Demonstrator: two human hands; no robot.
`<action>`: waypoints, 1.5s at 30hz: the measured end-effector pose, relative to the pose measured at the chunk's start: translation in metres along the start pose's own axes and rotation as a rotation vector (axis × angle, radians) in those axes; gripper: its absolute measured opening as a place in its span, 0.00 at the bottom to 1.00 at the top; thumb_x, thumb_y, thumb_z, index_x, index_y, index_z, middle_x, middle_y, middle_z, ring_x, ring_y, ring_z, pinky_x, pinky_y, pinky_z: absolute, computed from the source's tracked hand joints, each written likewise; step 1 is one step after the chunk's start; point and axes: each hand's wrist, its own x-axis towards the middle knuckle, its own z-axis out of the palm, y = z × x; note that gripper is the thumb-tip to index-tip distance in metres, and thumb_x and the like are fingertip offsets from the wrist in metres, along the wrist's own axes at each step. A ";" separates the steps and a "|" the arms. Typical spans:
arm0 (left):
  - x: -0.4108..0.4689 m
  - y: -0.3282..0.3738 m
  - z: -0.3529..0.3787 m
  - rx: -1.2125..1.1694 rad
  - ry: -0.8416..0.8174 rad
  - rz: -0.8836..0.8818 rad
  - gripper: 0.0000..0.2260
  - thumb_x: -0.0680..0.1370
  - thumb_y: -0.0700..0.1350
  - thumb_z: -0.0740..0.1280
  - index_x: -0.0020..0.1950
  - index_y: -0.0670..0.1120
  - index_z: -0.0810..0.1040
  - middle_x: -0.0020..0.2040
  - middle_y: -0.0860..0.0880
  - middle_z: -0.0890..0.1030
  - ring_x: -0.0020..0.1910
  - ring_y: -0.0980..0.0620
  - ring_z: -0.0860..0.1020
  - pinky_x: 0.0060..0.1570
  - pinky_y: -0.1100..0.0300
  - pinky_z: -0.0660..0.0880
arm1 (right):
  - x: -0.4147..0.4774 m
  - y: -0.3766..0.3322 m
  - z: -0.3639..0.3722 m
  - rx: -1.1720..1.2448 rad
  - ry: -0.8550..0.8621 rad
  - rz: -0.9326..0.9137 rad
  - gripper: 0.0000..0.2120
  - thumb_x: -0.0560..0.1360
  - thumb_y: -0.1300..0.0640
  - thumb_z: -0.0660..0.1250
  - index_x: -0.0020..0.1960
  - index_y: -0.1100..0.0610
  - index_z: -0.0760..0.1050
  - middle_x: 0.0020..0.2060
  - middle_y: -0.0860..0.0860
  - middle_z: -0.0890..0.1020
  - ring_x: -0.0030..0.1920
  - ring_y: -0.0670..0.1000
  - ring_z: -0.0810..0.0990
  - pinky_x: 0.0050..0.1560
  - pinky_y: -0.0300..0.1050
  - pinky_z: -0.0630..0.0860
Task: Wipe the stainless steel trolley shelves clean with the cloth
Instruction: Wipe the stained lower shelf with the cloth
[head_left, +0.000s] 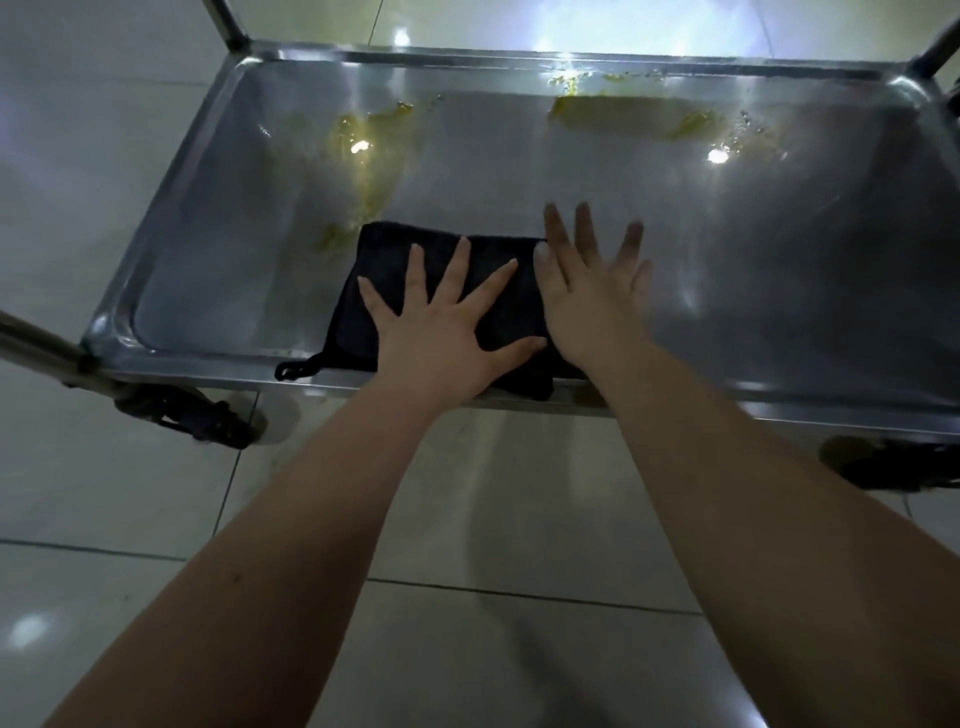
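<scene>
Head view: looks down on one stainless steel shelf (727, 270) of the trolley, both bare forearms reaching in from 6 o'clock.
Cloth: the dark cloth (395, 260) lies folded flat at about 6 o'clock on the shelf. Its near edge hangs over the front rim, and a small hanging loop (296, 368) trails out at 7 o'clock.
Left hand: the left hand (441, 322) presses palm-down on the middle of the cloth with its fingers (457, 265) straight and fanned wide apart. This probably spreads the pressure so the whole pad drags evenly.
Right hand: the right hand (592, 306) sits at the cloth's 3 o'clock edge, flat, fingers apart and motion-blurred, holding nothing. Its thumb side meets the cloth, but whether the palm touches the steel cannot be told. It looks placed to steady or help push the pad.
Soiling: yellow smears (363, 140) lie at 11 o'clock, with a second yellow patch (623, 119) at 1 o'clock along the far rim. Both are well apart from the cloth.
Progress: judged early, since the dirt is untouched.
Next move: likely a firm push away towards 12 o'clock, through the smears.
Risk: the overhanging edge could let the cloth slip off the front.
Surroundings: a castor (208, 415) at 8 o'clock stands on pale floor tiles (104, 493).
</scene>
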 end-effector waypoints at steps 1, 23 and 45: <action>-0.001 -0.005 -0.001 0.011 -0.003 -0.004 0.38 0.67 0.80 0.44 0.75 0.71 0.40 0.80 0.57 0.38 0.78 0.42 0.36 0.67 0.26 0.35 | -0.002 -0.001 0.007 -0.004 -0.005 0.004 0.26 0.82 0.38 0.38 0.78 0.38 0.39 0.80 0.44 0.43 0.77 0.62 0.34 0.75 0.64 0.36; -0.041 -0.062 -0.024 -0.013 -0.237 -0.165 0.37 0.67 0.80 0.47 0.73 0.74 0.37 0.78 0.59 0.33 0.77 0.42 0.32 0.66 0.25 0.35 | -0.008 0.001 0.012 -0.323 -0.124 -0.006 0.34 0.74 0.25 0.38 0.77 0.35 0.36 0.79 0.47 0.40 0.76 0.68 0.36 0.74 0.67 0.37; -0.015 -0.076 -0.026 0.009 -0.191 -0.130 0.39 0.67 0.80 0.47 0.73 0.73 0.37 0.79 0.58 0.34 0.77 0.38 0.33 0.66 0.23 0.39 | -0.008 -0.004 0.014 -0.376 -0.125 0.008 0.34 0.74 0.26 0.39 0.77 0.35 0.36 0.79 0.47 0.40 0.76 0.69 0.39 0.74 0.68 0.39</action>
